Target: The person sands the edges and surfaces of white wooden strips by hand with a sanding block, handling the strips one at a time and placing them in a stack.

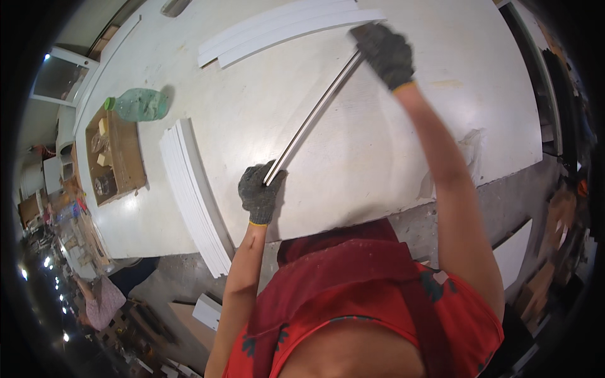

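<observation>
presumably light and stiff, the strip (312,118) is best held by its ends; pinched by left hand (257,193), grip of right hand (388,58) unclear.

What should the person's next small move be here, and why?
Probably draw the right hand back along the narrow strip toward the left hand: the right hand, blurred, is at the strip's far end with what looks like a dark block, the left hand grips the near end, and the stretch between them is unobstructed.
</observation>
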The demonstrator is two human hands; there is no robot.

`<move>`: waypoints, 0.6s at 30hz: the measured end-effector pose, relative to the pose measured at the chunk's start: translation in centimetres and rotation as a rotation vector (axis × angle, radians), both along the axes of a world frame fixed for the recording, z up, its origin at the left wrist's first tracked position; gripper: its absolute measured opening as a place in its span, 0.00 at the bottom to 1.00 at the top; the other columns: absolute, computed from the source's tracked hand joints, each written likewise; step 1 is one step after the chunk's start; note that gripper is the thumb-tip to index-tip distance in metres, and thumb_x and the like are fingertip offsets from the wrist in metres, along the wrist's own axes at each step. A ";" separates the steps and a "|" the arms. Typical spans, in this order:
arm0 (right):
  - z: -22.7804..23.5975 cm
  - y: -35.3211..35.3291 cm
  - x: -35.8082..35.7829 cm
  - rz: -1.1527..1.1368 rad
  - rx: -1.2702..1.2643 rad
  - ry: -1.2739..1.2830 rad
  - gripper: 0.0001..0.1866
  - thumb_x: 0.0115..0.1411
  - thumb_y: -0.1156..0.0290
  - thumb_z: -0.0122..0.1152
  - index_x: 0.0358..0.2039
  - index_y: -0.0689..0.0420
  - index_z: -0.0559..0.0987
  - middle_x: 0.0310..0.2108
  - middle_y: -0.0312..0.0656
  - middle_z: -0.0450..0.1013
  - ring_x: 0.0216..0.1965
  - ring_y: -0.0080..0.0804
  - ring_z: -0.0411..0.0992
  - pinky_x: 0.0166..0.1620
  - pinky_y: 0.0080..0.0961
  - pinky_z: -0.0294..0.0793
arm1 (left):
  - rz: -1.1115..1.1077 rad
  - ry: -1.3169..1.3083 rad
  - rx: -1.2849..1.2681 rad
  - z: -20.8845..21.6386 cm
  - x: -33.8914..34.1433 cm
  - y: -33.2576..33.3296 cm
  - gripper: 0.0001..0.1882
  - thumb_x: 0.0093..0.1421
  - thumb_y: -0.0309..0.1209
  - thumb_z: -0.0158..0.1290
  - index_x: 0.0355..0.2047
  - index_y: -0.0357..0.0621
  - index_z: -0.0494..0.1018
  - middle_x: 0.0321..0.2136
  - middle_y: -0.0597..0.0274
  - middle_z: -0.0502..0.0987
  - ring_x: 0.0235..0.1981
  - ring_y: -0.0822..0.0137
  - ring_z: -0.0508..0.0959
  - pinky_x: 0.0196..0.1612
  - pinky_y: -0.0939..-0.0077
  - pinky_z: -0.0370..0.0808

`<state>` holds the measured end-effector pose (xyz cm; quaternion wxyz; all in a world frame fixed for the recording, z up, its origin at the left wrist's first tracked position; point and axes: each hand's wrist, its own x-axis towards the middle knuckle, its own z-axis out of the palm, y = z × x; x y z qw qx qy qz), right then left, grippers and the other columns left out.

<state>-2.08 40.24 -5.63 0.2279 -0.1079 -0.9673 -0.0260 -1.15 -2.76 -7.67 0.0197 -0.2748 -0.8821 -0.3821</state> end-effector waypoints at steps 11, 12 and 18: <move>3.9 -27.4 6.6 0.481 -0.427 0.131 0.15 0.52 0.65 0.61 0.42 0.43 0.80 0.43 0.36 0.74 0.44 0.37 0.76 0.38 0.37 0.79 | 0.007 0.030 -0.077 -2.0 -0.5 -1.8 0.14 0.47 0.32 0.67 0.37 0.48 0.84 0.30 0.58 0.82 0.32 0.56 0.81 0.37 0.65 0.78; 3.5 -25.7 5.4 0.642 -0.441 -0.060 0.13 0.52 0.65 0.60 0.40 0.43 0.80 0.42 0.35 0.74 0.43 0.36 0.76 0.40 0.35 0.79 | 0.000 0.044 0.002 -2.4 -0.7 -1.8 0.15 0.47 0.32 0.68 0.37 0.48 0.84 0.30 0.58 0.82 0.31 0.56 0.81 0.37 0.65 0.78; -1.0 -3.5 2.1 0.114 0.163 0.140 0.19 0.62 0.65 0.58 0.54 0.42 0.78 0.51 0.29 0.77 0.45 0.36 0.77 0.44 0.34 0.78 | 0.039 -0.011 -0.009 0.1 0.0 -0.4 0.18 0.44 0.36 0.74 0.36 0.46 0.84 0.29 0.59 0.82 0.30 0.60 0.80 0.35 0.67 0.77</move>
